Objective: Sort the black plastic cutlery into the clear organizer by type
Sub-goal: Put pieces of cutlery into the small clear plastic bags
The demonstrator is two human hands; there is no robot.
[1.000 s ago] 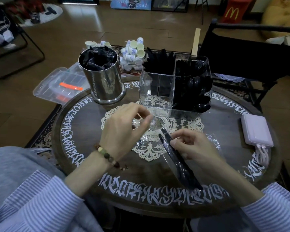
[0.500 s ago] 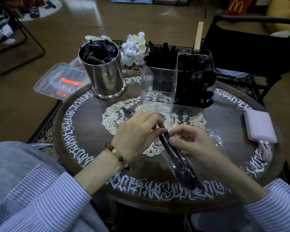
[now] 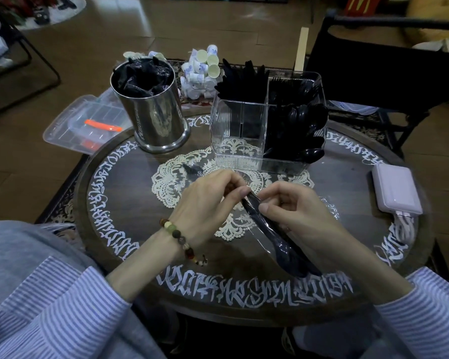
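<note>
Wrapped cutlery (image 3: 270, 229) | pinched by left hand (image 3: 208, 203), right hand (image 3: 296, 211)

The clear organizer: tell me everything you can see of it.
The clear organizer is a see-through, ribbed plastic box standing upright at the far side of the round table, partly on the lace doily. Dividers split it: the near-left compartment looks empty, the others hold black cutlery. Neither hand touches it.

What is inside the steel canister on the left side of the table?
The steel canister is filled with black cutlery in crinkled clear wrappers. Only the top layer shows; the opaque wall hides everything lower.
</note>
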